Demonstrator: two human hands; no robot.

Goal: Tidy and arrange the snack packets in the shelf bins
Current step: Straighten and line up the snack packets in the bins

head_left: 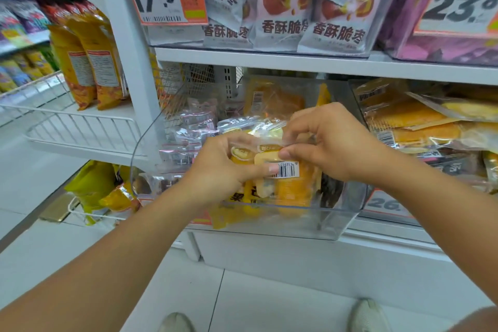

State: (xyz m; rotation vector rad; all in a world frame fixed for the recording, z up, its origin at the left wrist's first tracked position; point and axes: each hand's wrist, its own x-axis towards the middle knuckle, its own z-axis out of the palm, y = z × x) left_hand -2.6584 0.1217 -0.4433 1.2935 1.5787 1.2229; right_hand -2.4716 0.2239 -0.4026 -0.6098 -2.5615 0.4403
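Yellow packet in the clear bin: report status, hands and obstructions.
Left hand and right hand both grip the yellow packet, barcode side up. Packet held inside the clear bin, over other packets. Nothing blocking.

Clear bin (pixel 336 224) on white shelf (pixel 377 240)

both hands (pixel 331 143) hide most of the yellow packet (pixel 292 186).

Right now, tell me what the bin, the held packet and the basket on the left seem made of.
Bin: clear hard plastic, glossy; contents show through.
Packet: thin clear plastic film, shiny and crinkled, with a paper-like barcode label.
Basket: probably white-coated metal wire, thin rods in a grid.
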